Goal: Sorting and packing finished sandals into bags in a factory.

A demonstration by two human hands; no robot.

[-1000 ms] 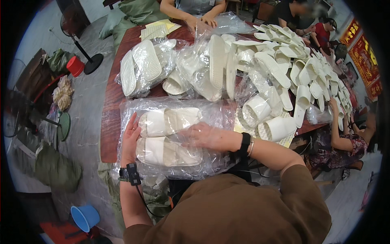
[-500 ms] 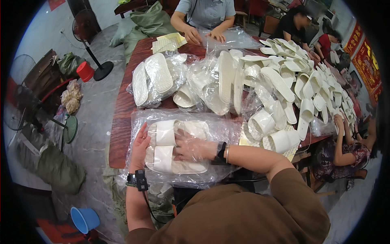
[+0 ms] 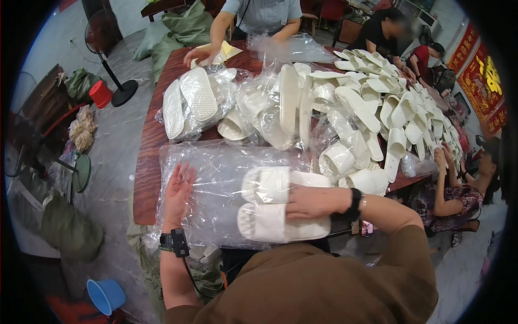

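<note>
A pair of white slippers (image 3: 267, 202) lies side by side at the near edge of the red-brown table (image 3: 148, 162), toes to the left. My right hand (image 3: 308, 202) lies across both slippers and grips them. A large clear plastic bag (image 3: 221, 167) is spread flat under and to the left of them; I cannot tell whether the slippers are inside it. My left hand (image 3: 179, 190) presses flat on the bag's left part, fingers apart, holding nothing.
Bagged white slippers (image 3: 189, 102) and a big loose heap of slippers (image 3: 377, 108) fill the far table. One person (image 3: 259, 16) works at the far side, another person (image 3: 458, 183) sits at the right. A blue bucket (image 3: 105, 296), a fan (image 3: 108, 48) and sacks stand on the floor at left.
The slippers have slid to the right under my right hand, away from my left hand. My left hand now lies flat on an empty stretch of the bag.
</note>
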